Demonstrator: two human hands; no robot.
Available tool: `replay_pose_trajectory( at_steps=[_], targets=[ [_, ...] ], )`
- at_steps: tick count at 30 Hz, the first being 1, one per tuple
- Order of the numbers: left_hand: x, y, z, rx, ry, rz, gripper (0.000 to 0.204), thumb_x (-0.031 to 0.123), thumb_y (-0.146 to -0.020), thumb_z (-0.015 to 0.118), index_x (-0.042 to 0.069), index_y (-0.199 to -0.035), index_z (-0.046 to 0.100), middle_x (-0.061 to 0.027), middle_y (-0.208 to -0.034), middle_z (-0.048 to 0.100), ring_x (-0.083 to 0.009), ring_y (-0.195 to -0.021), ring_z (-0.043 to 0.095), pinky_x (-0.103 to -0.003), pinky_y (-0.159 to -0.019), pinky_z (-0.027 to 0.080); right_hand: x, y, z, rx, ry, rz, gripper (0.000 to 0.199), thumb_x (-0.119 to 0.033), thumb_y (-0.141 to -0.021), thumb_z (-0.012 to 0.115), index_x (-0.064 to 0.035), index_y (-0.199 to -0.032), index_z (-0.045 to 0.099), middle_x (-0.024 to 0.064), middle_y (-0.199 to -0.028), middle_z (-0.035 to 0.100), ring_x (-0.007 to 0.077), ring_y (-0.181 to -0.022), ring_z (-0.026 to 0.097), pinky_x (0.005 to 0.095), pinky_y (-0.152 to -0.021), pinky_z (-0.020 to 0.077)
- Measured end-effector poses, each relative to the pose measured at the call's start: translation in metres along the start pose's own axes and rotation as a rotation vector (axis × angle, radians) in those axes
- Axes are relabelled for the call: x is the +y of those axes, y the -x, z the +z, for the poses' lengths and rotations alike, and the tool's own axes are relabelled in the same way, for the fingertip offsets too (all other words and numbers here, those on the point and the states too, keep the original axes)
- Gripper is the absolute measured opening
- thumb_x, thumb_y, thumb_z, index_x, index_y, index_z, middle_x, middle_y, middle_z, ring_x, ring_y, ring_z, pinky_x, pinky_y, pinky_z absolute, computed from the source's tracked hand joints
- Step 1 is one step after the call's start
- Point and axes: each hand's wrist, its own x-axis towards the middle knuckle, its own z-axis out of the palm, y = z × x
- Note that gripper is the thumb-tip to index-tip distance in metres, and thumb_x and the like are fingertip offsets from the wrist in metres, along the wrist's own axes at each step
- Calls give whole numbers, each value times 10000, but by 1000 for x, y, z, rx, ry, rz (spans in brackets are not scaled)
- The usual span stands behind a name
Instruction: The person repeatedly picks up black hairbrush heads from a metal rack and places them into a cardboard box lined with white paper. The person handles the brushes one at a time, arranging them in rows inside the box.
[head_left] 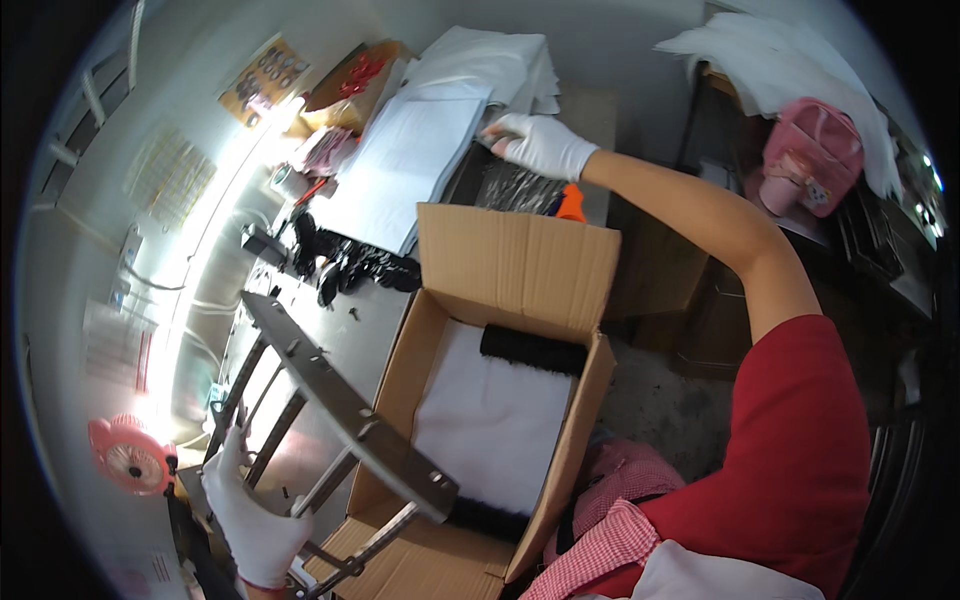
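I'm seeing right hand (540,143) pinching the white sheets (405,165); left hand (250,520) is resting spread on the frame (350,410), beside the box (520,270).

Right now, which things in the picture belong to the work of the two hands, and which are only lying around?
In the work:
- right hand, gloved, on the white sheet stack
- left hand, gloved, by the metal frame
- open cardboard box with white sheet inside

Lying about:
- pink fan
- pink backpack
- black parts on the table
- orange tool
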Motion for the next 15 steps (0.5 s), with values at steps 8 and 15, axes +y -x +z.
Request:
replay_pose_trajectory(
  at_steps=[8,15],
  targets=[
    [186,-54,71,87,120,531,1092,80,-524,746,-45,-1497,266,-178,-1066,507,-388,-981,479,-483,-922,358,-216,229,-22,150,542,-563,598,-402,-688,773,-58,-1165,665,211,-1122,598,328,-1091,578,412,-908,473],
    [301,38,78,201,496,1082,843,150,-648,814,59,-1404,453,-142,-1299,518,-358,-1288,462,-556,-1101,315,-214,437,-126,288,682,226,786,-279,-589,790,-53,-1306,561,210,-1094,614,376,-1032,600,447,-919,486]
  ],
)
